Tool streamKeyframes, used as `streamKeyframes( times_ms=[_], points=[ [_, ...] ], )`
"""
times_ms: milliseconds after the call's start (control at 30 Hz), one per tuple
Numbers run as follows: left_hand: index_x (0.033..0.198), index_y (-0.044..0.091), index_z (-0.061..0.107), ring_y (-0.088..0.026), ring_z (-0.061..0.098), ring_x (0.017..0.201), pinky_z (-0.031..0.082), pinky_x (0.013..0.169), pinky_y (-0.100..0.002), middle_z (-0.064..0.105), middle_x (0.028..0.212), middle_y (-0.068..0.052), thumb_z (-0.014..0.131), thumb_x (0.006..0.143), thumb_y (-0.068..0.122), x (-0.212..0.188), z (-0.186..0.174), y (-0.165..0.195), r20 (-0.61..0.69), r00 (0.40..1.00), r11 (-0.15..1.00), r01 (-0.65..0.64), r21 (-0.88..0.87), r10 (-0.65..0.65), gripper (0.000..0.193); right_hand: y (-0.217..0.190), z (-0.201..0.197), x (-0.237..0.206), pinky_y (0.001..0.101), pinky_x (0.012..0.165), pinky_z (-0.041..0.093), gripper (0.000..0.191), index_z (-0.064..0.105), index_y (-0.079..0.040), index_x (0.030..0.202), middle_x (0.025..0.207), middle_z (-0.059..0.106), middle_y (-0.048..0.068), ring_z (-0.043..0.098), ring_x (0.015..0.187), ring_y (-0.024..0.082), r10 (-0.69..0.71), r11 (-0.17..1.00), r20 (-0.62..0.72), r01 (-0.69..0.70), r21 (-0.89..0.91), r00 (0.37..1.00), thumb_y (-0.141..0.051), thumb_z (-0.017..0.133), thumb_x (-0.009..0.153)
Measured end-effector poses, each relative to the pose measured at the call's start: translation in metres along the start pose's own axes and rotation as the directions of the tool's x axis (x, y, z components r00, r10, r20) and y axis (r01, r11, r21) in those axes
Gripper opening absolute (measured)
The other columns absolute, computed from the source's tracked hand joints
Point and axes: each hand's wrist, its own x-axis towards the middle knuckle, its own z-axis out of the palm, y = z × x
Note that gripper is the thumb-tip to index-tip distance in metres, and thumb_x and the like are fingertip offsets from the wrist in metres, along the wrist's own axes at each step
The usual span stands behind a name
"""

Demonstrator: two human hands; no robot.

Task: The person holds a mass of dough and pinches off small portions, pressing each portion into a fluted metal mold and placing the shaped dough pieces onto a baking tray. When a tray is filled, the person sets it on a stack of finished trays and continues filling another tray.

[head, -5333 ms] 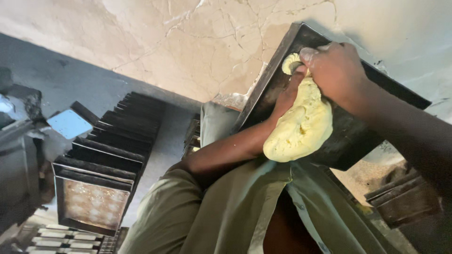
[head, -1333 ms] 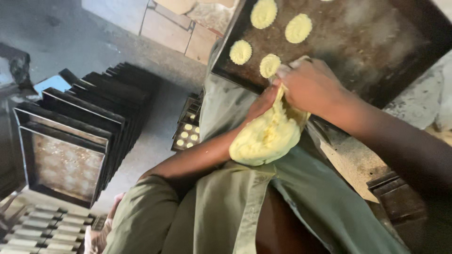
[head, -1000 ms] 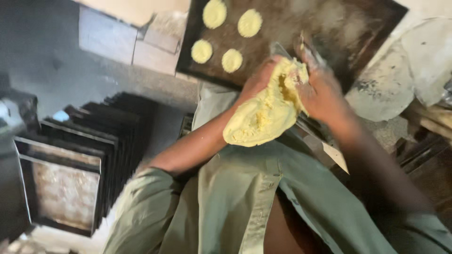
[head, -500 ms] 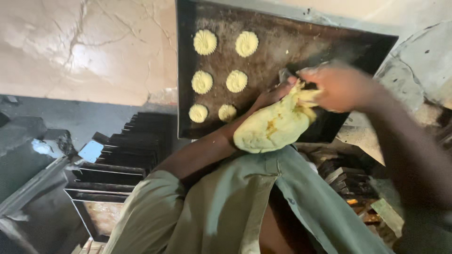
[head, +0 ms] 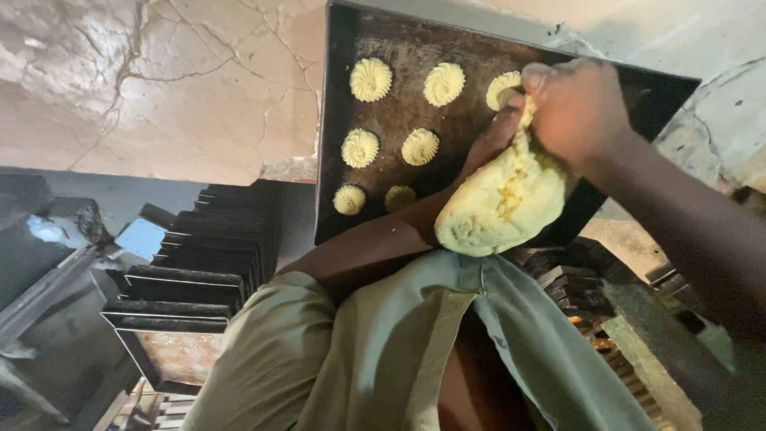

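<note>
Right hand: I see my right hand (head: 578,108) in the upper right of the frame, clenched tight around the neck of the piping bag (head: 503,199), its nozzle end pointed down at the tray.
Left hand: my left hand (head: 495,140) sits just under and left of the right one, wrapped against the narrow end of the same bag; most of it is hidden behind the dough, so I cannot tell how firmly it grips.
Piping bag: bulging, pale yellow, full of dough, hanging centre right in the frame, over the tray's right part and above my shirt.
Baking tray: the dark baking tray (head: 399,164) fills the upper middle of the frame, lying on a pale, cracked surface (head: 159,80).
Done so far: six ridged rosettes (head: 371,78) lie in rows on the tray's left half, and a seventh swirl (head: 503,86) is forming right beside the nozzle.
Left to do: by my judgement, work is early; the right part of the tray shows bare metal and the bag looks mostly full.
Nearby: a stack of dark empty trays (head: 199,271) stands at lower left of the frame, well apart from the hands.
</note>
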Motion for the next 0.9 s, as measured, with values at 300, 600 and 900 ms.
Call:
streamKeyframes(
  times_ms=[300, 600, 900],
  points=[
    [0.126, 0.006, 0.060, -0.023, 0.070, 0.092, 0.059, 0.080, -0.037, 0.069, 0.107, -0.010, 0.060, 0.108, 0.046, -0.043, -0.020, -0.015, -0.018, 1.000, 1.000, -0.024, -0.008, 0.024, 0.044, -0.017, -0.011, -0.019, 0.0461, 0.093, 0.051, 0.033, 0.063, -0.007, 0.125, 0.098, 0.072, 0.015, 0.066, 0.097, 0.028, -0.153, 0.972, 0.305, 0.087, 0.218, 0.940, -0.024, 0.059, 0.097],
    [0.128, 0.007, 0.059, -0.024, 0.071, 0.094, 0.060, 0.082, -0.039, 0.068, 0.110, -0.011, 0.060, 0.109, 0.044, -0.059, -0.042, -0.042, 0.004, 0.997, 0.996, -0.079, -0.050, 0.079, 0.042, -0.050, 0.047, -0.025, 0.0503, 0.100, 0.050, 0.033, 0.061, -0.004, 0.131, 0.117, 0.068, 0.019, 0.061, 0.116, 0.035, 0.030, 0.965, 0.114, -0.059, 0.257, 0.993, -0.031, 0.051, 0.115],
    [0.130, 0.007, 0.059, -0.025, 0.071, 0.096, 0.060, 0.084, -0.040, 0.068, 0.113, -0.011, 0.060, 0.110, 0.042, -0.089, -0.069, -0.070, -0.001, 0.999, 0.999, -0.038, -0.033, 0.038, 0.040, -0.054, 0.021, -0.071, 0.0445, 0.102, 0.053, 0.041, 0.062, -0.009, 0.122, 0.124, 0.069, 0.010, 0.063, 0.111, 0.028, -0.230, 0.968, 0.205, 0.202, 0.147, 0.951, -0.032, 0.071, 0.090]
  ],
)
